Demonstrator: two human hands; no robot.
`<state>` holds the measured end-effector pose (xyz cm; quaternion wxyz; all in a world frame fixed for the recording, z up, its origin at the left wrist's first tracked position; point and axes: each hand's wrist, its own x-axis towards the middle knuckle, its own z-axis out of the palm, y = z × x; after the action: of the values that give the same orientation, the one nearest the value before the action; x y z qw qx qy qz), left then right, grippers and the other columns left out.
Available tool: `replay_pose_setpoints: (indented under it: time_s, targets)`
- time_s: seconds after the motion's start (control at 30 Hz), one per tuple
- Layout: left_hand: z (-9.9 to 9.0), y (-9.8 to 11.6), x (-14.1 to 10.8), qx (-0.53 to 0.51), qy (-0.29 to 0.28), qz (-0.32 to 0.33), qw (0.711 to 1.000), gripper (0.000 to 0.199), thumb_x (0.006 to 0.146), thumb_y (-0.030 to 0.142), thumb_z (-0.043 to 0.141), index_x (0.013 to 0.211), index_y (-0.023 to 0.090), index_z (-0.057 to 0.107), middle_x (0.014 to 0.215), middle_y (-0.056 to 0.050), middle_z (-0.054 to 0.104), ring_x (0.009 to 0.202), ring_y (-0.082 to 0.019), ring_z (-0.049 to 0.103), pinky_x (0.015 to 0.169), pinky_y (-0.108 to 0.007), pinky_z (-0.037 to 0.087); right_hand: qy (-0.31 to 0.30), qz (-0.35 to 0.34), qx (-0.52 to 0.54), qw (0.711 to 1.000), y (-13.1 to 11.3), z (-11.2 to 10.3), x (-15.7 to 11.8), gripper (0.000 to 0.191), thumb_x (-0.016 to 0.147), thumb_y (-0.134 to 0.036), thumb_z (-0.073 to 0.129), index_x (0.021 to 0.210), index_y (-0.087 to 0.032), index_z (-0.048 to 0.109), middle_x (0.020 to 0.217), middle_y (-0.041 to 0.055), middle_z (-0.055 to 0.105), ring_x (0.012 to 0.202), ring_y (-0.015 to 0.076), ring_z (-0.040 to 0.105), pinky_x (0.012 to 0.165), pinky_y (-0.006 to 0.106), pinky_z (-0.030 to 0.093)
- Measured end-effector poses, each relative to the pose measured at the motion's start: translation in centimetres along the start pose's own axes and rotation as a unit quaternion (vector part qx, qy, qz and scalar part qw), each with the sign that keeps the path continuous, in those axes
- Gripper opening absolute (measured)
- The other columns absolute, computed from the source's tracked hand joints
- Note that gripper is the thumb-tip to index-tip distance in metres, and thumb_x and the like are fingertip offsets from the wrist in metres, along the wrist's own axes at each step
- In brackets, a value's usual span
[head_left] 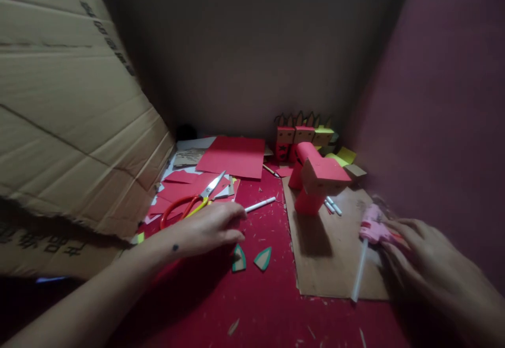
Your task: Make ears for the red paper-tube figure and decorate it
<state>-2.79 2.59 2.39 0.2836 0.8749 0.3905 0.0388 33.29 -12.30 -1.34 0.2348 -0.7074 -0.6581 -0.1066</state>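
My left hand [221,221] hovers palm-down over the red table, thumb apart from the fingers, holding nothing that I can see. Just below its thumb lie two small pointed cardboard pieces with green edges, one on the left [239,259] and one on the right [262,258]. A white pen [260,204] lies beyond my fingertips. At the right, my right hand [414,248] grips a pink glue gun [373,224], a clear glue stick [360,274] jutting from it. A red paper animal figure with a cardboard box head [321,174] stands on a cardboard sheet [335,274].
Orange-and-yellow scissors [197,198] rest on paper scraps at left, near a red sheet [236,156]. Similar box-headed figures [303,135] stand at the back. A large cardboard panel [71,100] rises on the left; a pinkish wall [442,100] bounds the right.
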Motion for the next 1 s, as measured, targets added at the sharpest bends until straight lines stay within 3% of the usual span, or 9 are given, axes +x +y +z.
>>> replay_pose_setpoints:
  time_s: [0.07, 0.17, 0.3, 0.4, 0.53, 0.67, 0.77, 0.87, 1.0]
  targets:
    - [0.9, -0.3, -0.9, 0.043, -0.027, -0.003, 0.999, 0.02, 0.074, 0.035, 0.062, 0.087, 0.021, 0.058, 0.08, 0.001, 0.059, 0.072, -0.017, 0.054, 0.061, -0.025, 0.036, -0.019, -0.041, 0.043, 0.998, -4.3, -0.7, 0.2, 0.026, 0.087, -0.035, 0.046, 0.104, -0.024, 0.062, 0.109, 0.013, 0.064, 0.094, 0.0318, 0.063, 0.071, 0.043, 0.052]
    - [2.0, -0.8, -1.5, 0.086, -0.029, 0.002, 0.996, 0.026, 0.071, 0.042, 0.066, 0.082, 0.022, 0.054, 0.081, 0.002, 0.057, 0.07, -0.016, 0.052, 0.056, -0.024, 0.031, -0.194, -0.122, 0.159, 0.96, -11.0, -0.1, 0.9, 0.022, 0.091, -0.027, 0.044, 0.108, -0.027, 0.058, 0.104, 0.0071, 0.063, 0.089, 0.0212, 0.063, 0.073, 0.033, 0.053]
    - [2.6, -1.0, -1.4, 0.089, -0.022, 0.002, 0.996, 0.029, 0.071, 0.043, 0.067, 0.085, 0.022, 0.052, 0.085, 0.001, 0.055, 0.073, -0.016, 0.052, 0.059, -0.024, 0.033, -0.235, -0.16, 0.192, 0.939, -15.7, 3.0, 2.3, 0.026, 0.086, -0.019, 0.053, 0.112, -0.021, 0.056, 0.103, 0.0097, 0.057, 0.095, 0.0237, 0.055, 0.081, 0.04, 0.048]
    - [2.6, -0.8, -1.5, 0.063, -0.022, 0.001, 0.998, 0.026, 0.071, 0.039, 0.067, 0.082, 0.021, 0.05, 0.084, 0.002, 0.054, 0.072, -0.015, 0.051, 0.058, -0.023, 0.033, -0.263, -0.159, 0.192, 0.932, -16.2, 4.9, 2.8, 0.018, 0.077, -0.013, 0.063, 0.094, -0.017, 0.059, 0.097, 0.0094, 0.054, 0.089, 0.0238, 0.051, 0.076, 0.039, 0.044]
    - [2.9, -0.7, -1.7, -0.002, -0.007, -0.013, 1.0, 0.026, 0.069, 0.035, 0.067, 0.075, 0.021, 0.046, 0.072, 0.004, 0.051, 0.063, -0.013, 0.045, 0.053, -0.022, 0.031, -0.254, -0.147, 0.215, 0.931, -16.1, 5.7, 2.7, 0.014, 0.076, -0.007, 0.059, 0.076, -0.018, 0.051, 0.089, 0.0051, 0.051, 0.081, 0.0189, 0.047, 0.069, 0.031, 0.04]
    - [3.5, -0.9, -1.8, -0.15, -0.031, -0.014, 0.988, 0.015, 0.071, 0.02, 0.056, 0.077, 0.021, 0.042, 0.066, 0.006, 0.052, 0.057, -0.011, 0.048, 0.051, -0.021, 0.033, -0.252, -0.126, 0.25, 0.926, -16.3, 6.0, 2.5, 0.019, 0.073, -0.003, 0.057, 0.074, -0.019, 0.047, 0.083, 0.0022, 0.052, 0.076, 0.0163, 0.046, 0.065, 0.028, 0.038]
    - [3.9, -1.1, -1.6, -0.247, -0.043, -0.017, 0.968, 0.018, 0.071, 0.015, 0.05, 0.086, 0.021, 0.042, 0.068, 0.006, 0.057, 0.057, -0.011, 0.051, 0.051, -0.021, 0.035, -0.259, -0.109, 0.278, 0.919, -16.4, 6.2, 2.3, 0.022, 0.07, 0.0, 0.055, 0.076, -0.019, 0.047, 0.08, 0.0013, 0.054, 0.074, 0.016, 0.047, 0.064, 0.026, 0.037]
    - [4.0, -1.2, -1.5, -0.298, -0.052, -0.024, 0.953, 0.021, 0.072, 0.016, 0.053, 0.091, 0.019, 0.046, 0.07, 0.005, 0.061, 0.06, -0.011, 0.052, 0.055, -0.022, 0.038, -0.266, -0.099, 0.301, 0.91, -16.5, 6.2, 2.2, 0.024, 0.068, 0.002, 0.053, 0.078, -0.019, 0.051, 0.08, 0.0014, 0.055, 0.075, 0.016, 0.048, 0.064, 0.026, 0.037]
    - [3.7, -0.9, -1.4, -0.307, -0.064, -0.034, 0.949, 0.007, 0.071, 0.019, 0.056, 0.076, 0.016, 0.053, 0.068, 0.002, 0.063, 0.058, -0.01, 0.053, 0.054, -0.021, 0.037, -0.263, -0.088, 0.334, 0.901, -16.4, 5.3, 2.5, 0.018, 0.07, 0.0, 0.053, 0.073, -0.018, 0.056, 0.077, 0.0012, 0.056, 0.073, 0.0156, 0.049, 0.065, 0.027, 0.038]
